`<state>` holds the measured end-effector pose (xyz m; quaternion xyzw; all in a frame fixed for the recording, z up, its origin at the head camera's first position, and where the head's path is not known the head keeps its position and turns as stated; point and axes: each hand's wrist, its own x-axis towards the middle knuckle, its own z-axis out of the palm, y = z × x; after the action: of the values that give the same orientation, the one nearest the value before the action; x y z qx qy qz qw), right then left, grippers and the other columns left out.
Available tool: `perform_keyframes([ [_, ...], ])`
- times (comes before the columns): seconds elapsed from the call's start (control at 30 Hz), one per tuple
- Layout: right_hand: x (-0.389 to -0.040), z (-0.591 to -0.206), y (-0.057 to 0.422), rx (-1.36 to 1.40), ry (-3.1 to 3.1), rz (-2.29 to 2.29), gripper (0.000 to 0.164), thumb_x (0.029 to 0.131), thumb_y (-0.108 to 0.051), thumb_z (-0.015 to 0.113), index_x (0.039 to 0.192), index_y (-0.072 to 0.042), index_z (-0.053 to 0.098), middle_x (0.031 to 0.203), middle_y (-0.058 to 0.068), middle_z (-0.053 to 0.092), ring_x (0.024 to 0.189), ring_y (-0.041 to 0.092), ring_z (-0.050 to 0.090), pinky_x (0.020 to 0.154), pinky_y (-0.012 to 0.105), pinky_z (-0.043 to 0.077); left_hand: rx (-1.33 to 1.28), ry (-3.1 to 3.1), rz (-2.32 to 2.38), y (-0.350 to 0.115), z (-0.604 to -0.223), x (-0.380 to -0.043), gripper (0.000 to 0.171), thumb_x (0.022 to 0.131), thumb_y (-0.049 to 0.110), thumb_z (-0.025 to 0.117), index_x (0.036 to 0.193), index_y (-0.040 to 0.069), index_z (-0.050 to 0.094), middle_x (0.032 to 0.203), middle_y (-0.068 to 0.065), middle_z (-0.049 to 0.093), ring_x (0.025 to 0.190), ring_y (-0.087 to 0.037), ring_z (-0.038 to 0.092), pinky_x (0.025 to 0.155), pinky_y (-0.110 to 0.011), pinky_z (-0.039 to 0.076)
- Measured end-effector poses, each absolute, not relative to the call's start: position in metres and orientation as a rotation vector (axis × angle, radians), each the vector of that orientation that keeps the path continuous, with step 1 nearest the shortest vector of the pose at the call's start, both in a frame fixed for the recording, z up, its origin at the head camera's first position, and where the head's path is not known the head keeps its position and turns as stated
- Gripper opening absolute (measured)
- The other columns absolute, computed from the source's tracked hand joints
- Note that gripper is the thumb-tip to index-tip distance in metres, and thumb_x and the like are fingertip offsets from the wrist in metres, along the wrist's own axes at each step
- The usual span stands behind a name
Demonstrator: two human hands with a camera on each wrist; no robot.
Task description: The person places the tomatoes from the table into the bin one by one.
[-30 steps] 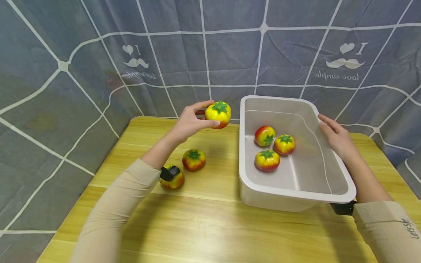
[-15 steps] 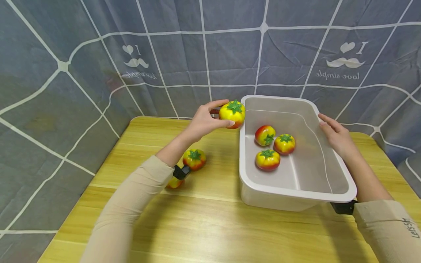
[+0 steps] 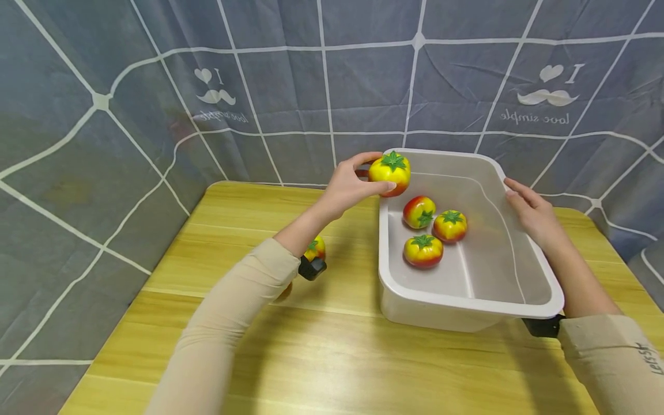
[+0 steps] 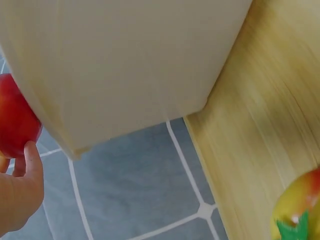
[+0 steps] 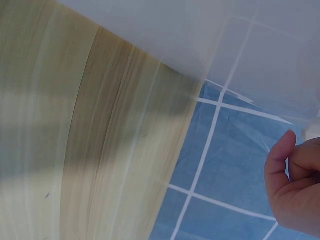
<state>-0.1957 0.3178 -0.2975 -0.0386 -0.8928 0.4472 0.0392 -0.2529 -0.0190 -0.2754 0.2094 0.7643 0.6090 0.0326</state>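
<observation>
Sleeves (image 3: 218,340) of beige cloth are seen nearest, angled in from the lower part of the scene over a table (image 3: 332,357) of yellowish wood. A black device (image 3: 312,268) is worn at each wrist. On the table, two red-and-yellow tomatoes (image 3: 319,248) are partly hidden by the left arm. To their right is set a deep, pale grey bin (image 3: 441,317). Inside, towards its left side, three tomatoes are grouped: the front tomato (image 3: 423,253) and the right-hand tomato (image 3: 450,228) with leafy tops up, the rear tomato (image 3: 417,211) tipped, its leaves turned towards the viewer. The bin's right rim is touched by the right hand (image 3: 534,222), thumb and forefinger tips laid at the edge; whether the rim is pinched cannot be told. At the bin's far left corner, one more tomato (image 3: 391,174) is held up, leaves on top, in the left hand (image 3: 350,187), its thumb across the front and fingers curved behind, spread only as wide as the fruit. In the head view the corner of the rim is overlapped by this fruit; whether the two are touching cannot be told. Behind everything, a grey-blue curtain (image 3: 290,75) is hung, patterned with white lines, hearts, moustaches and mirrored lettering.
</observation>
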Motion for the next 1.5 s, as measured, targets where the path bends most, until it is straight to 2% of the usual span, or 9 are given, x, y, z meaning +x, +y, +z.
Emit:
perform_keyframes([
  [0.2, -0.195, -0.299, 0.318, -0.125, -2.726, 1.361, 0.055, 0.098, -0.04, 0.037, 0.146, -0.013, 0.03, 0.142, 0.029, 0.031, 0.1, -0.004, 0.044, 0.072, 0.006, 0.035, 0.657, 2.324, 1.91, -0.008, -0.278, -0.253, 0.059, 0.077, 0.021, 0.075, 0.13, 0.009, 0.052, 0.125, -0.004, 0.054, 0.101, -0.022, 0.055, 0.078, -0.026, 0.051],
  [0.37, -0.195, -0.299, 0.318, -0.123, -2.73, 1.364, 0.056, 0.098, -0.04, 0.037, 0.146, -0.013, 0.029, 0.142, 0.029, 0.03, 0.1, -0.003, 0.044, 0.071, 0.005, 0.035, 0.728, 2.435, 1.777, 0.004, -0.283, -0.251, 0.059, 0.076, 0.024, 0.076, 0.129, 0.01, 0.053, 0.119, -0.004, 0.055, 0.095, -0.018, 0.053, 0.077, -0.022, 0.049],
  [0.47, -0.194, -0.299, 0.317, -0.129, -2.733, 1.365, 0.056, 0.098, -0.041, 0.037, 0.146, -0.013, 0.029, 0.143, 0.027, 0.029, 0.108, 0.001, 0.044, 0.082, 0.009, 0.036, 0.78, 2.552, 1.666, 0.011, -0.285, -0.25, 0.06, 0.076, 0.026, 0.076, 0.129, 0.011, 0.053, 0.116, -0.004, 0.054, 0.091, -0.016, 0.052, 0.075, -0.018, 0.047],
  [0.57, -0.193, -0.298, 0.317, -0.136, -2.733, 1.361, 0.056, 0.098, -0.041, 0.036, 0.146, -0.014, 0.028, 0.145, 0.026, 0.026, 0.119, 0.007, 0.039, 0.096, 0.019, 0.034, 0.806, 2.597, 1.637, 0.014, -0.286, -0.249, 0.059, 0.077, 0.026, 0.075, 0.129, 0.012, 0.052, 0.115, -0.005, 0.054, 0.089, -0.016, 0.052, 0.074, -0.017, 0.047],
  [0.63, -0.192, -0.298, 0.318, -0.137, -2.731, 1.361, 0.056, 0.098, -0.041, 0.036, 0.147, -0.014, 0.028, 0.146, 0.025, 0.025, 0.122, 0.008, 0.038, 0.099, 0.022, 0.032, 0.805, 2.597, 1.652, 0.015, -0.286, -0.249, 0.058, 0.077, 0.026, 0.075, 0.129, 0.012, 0.052, 0.114, -0.004, 0.053, 0.089, -0.016, 0.052, 0.074, -0.017, 0.046],
  [0.8, -0.192, -0.298, 0.318, -0.119, -2.734, 1.36, 0.056, 0.099, -0.04, 0.036, 0.147, -0.013, 0.027, 0.145, 0.026, 0.026, 0.111, 0.002, 0.042, 0.078, 0.006, 0.036, 0.798, 2.579, 1.695, 0.014, -0.289, -0.25, 0.059, 0.078, 0.026, 0.075, 0.13, 0.012, 0.052, 0.116, -0.005, 0.053, 0.089, -0.016, 0.051, 0.074, -0.016, 0.046],
  [0.9, -0.193, -0.298, 0.317, -0.111, -2.733, 1.37, 0.056, 0.099, -0.039, 0.036, 0.146, -0.011, 0.027, 0.144, 0.027, 0.027, 0.105, -0.002, 0.043, 0.069, 0.002, 0.035, 0.798, 2.585, 1.707, 0.013, -0.29, -0.249, 0.059, 0.078, 0.027, 0.075, 0.13, 0.011, 0.051, 0.116, -0.005, 0.053, 0.089, -0.015, 0.052, 0.075, -0.016, 0.046],
  [1.3, -0.192, -0.298, 0.316, -0.104, -2.718, 1.383, 0.055, 0.099, -0.039, 0.037, 0.146, -0.012, 0.029, 0.143, 0.029, 0.028, 0.098, -0.006, 0.043, 0.068, 0.002, 0.035, 0.801, 2.589, 1.703, 0.011, -0.29, -0.249, 0.062, 0.079, 0.026, 0.074, 0.134, 0.011, 0.048, 0.125, -0.006, 0.051, 0.092, -0.017, 0.052, 0.08, -0.021, 0.047],
  [1.5, -0.192, -0.299, 0.317, -0.109, -2.72, 1.393, 0.055, 0.099, -0.039, 0.037, 0.146, -0.012, 0.028, 0.143, 0.029, 0.028, 0.096, -0.006, 0.043, 0.068, 0.002, 0.036, 0.833, 2.572, 1.733, 0.011, -0.291, -0.249, 0.062, 0.079, 0.023, 0.075, 0.133, 0.009, 0.049, 0.124, -0.007, 0.053, 0.088, -0.017, 0.052, 0.076, -0.018, 0.046],
])
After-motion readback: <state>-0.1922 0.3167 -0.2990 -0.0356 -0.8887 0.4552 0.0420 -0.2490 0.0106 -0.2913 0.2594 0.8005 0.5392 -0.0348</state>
